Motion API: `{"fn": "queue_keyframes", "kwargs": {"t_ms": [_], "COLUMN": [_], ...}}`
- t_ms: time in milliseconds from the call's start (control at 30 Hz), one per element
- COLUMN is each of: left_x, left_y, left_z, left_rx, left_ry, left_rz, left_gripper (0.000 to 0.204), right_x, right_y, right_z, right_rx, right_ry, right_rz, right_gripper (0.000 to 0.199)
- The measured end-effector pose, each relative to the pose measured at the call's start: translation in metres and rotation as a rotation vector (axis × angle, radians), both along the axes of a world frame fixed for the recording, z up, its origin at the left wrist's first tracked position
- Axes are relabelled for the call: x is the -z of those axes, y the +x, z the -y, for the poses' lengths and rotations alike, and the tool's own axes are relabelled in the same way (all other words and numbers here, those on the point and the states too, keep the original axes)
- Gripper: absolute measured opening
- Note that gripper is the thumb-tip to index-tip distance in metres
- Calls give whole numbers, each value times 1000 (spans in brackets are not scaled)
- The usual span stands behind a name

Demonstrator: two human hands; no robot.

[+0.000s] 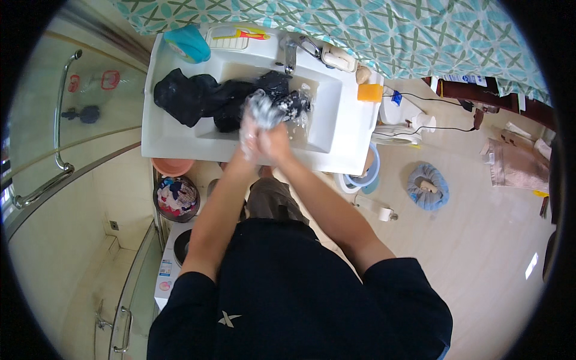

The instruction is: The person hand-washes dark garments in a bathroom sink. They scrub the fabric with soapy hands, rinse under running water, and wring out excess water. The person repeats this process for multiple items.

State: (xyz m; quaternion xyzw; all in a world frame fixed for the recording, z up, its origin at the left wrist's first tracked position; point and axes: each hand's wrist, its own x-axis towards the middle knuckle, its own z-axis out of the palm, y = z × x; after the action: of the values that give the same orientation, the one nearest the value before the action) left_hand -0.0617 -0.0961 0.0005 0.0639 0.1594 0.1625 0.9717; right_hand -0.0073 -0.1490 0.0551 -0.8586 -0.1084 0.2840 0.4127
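Note:
Both my hands are close together over the front of a white sink, closed around a bunched, foam-covered part of a dark cloth garment. My left hand is wet with suds and smeared by motion. Against it presses my right hand, its fingers wrapped round the same bunch. The rest of the garment lies soaked in the basin and drapes over the sink's left rim. White lather clings to its right end. Cloudy water shows around it.
Behind the basin are a faucet, a teal bottle, a brush with a yellow-and-red handle and an orange block. A laundry basket of clothes stands low at left. A blue basin is at lower right.

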Motion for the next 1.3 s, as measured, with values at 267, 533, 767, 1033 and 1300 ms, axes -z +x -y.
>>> {"fn": "queue_keyframes", "kwargs": {"t_ms": [267,533,767,1033,1300], "left_x": [-13,-26,-15,7,-7], "left_y": [4,-2,-1,-2,-10], "left_z": [-2,3,-6,-1,-17], "left_rx": [108,-114,196,178,200], "left_ry": [-220,234,-198,-264,-228], "left_rz": [137,-113,-258,-240,-225], "left_gripper": [47,50,47,50,46], "right_x": [6,5,-3,-5,31], "right_y": [-4,-3,13,17,26], "right_z": [-4,2,-9,-12,-6], "right_rx": [124,87,425,402,229], "right_ry": [96,192,172,108,19], "right_rz": [72,109,-180,-196,-26], "right_gripper": [41,44,44,52,41]}}
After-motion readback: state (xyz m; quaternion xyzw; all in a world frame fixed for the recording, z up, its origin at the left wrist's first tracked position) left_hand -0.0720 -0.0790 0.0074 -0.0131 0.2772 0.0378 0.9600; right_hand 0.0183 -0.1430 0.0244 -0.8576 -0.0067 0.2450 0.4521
